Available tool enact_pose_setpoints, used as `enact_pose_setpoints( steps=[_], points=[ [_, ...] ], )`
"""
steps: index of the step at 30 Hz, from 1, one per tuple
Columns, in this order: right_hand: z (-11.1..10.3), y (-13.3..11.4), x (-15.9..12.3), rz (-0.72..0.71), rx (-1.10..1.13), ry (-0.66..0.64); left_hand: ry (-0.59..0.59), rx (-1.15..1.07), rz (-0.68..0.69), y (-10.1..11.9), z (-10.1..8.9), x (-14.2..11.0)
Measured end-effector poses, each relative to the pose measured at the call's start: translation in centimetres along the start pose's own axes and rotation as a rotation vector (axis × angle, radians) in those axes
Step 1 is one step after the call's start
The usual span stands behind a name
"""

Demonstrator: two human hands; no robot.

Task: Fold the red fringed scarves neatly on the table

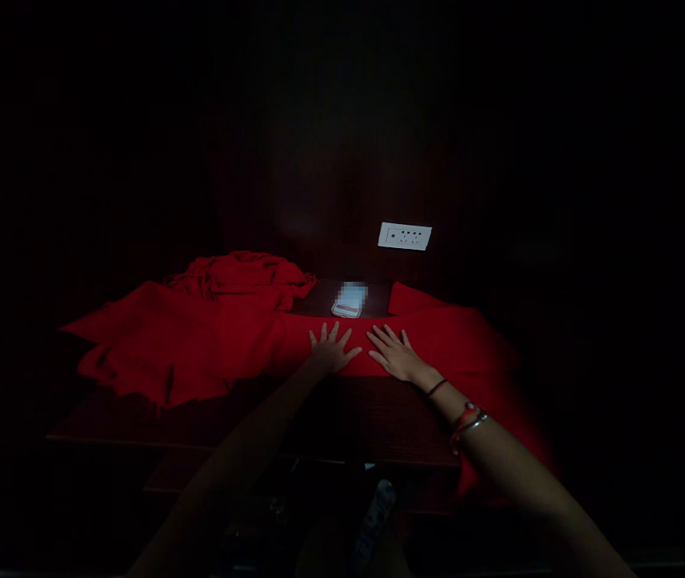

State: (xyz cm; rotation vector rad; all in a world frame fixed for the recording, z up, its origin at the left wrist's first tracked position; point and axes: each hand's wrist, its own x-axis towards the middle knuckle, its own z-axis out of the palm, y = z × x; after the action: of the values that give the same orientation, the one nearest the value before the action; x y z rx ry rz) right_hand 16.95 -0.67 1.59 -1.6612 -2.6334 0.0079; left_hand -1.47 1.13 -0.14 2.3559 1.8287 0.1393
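Note:
A large red cloth (197, 337) lies spread across a dark wooden table (354, 425) in a very dim room. My left hand (331, 349) rests flat on the cloth near its middle, fingers spread. My right hand (395, 353) lies flat beside it, fingers stretched out, with bracelets on the wrist. The two hands are a little apart. A bunched part of the cloth (239, 273) is piled at the back left. The cloth's right end hangs over the table's edge.
A small white card or packet (349, 301) lies on the bare table just beyond my hands. A white wall socket plate (405, 236) sits on the dark wall behind. The surroundings are almost black.

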Motion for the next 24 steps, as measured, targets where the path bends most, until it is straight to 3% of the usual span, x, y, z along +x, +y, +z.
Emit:
enact_pose_setpoints(
  steps=[7,12,16,21,24],
  points=[
    [1.2,1.2,0.0,0.045,0.03,-0.06,-0.072,-0.006,-0.049,-0.8,-0.6,0.1],
    [1.2,1.2,0.1,0.033,0.022,-0.055,-0.061,0.037,-0.075,-3.0,-1.4,-0.6],
    [1.3,1.3,0.2,0.039,0.017,-0.074,0.04,0.152,-0.048,-6.8,-2.3,-2.5],
    [1.0,1.3,0.5,0.061,0.009,-0.115,0.266,0.266,0.093,-12.6,-4.7,-6.0],
    [0.6,0.2,0.9,0.049,-0.003,-0.089,0.329,0.31,-0.016,-15.8,-6.0,-7.6]
  ],
)
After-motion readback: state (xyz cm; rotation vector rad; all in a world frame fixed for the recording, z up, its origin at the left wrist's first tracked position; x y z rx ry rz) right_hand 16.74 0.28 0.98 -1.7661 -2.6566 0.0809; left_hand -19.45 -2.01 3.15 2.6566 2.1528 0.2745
